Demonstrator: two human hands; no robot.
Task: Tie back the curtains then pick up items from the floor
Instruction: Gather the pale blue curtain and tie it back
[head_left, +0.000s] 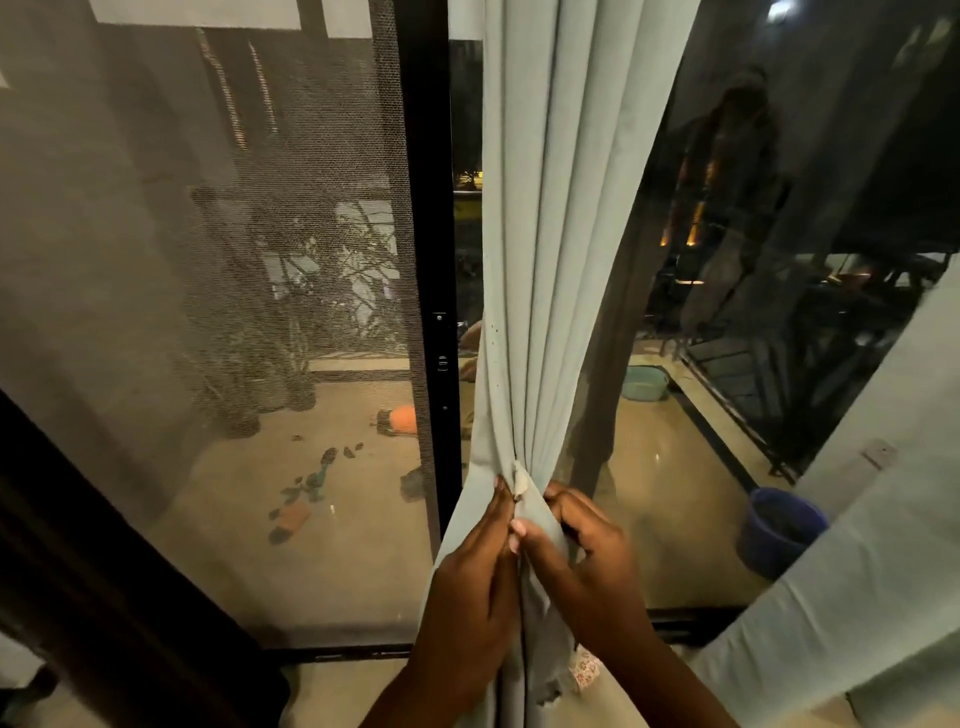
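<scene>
Curtain (550, 260): you bunch it at the waist, left hand (467, 587) and right hand (587, 566) fingers pinching folds, cinching for its tie (520, 480).

Mesh screen (218, 260) on the left, black door frame (428, 208) beside it. Through the mesh: potted plants (291, 332), an orange object (402, 420) lying on the balcony floor (234, 545), scattered leaves (306, 488) nearer. Behind the glass on the right: teal tub (644, 383), blue bucket (782, 530), dark railing (769, 374). Dim reflection (727, 208) of a person in the glass.
</scene>
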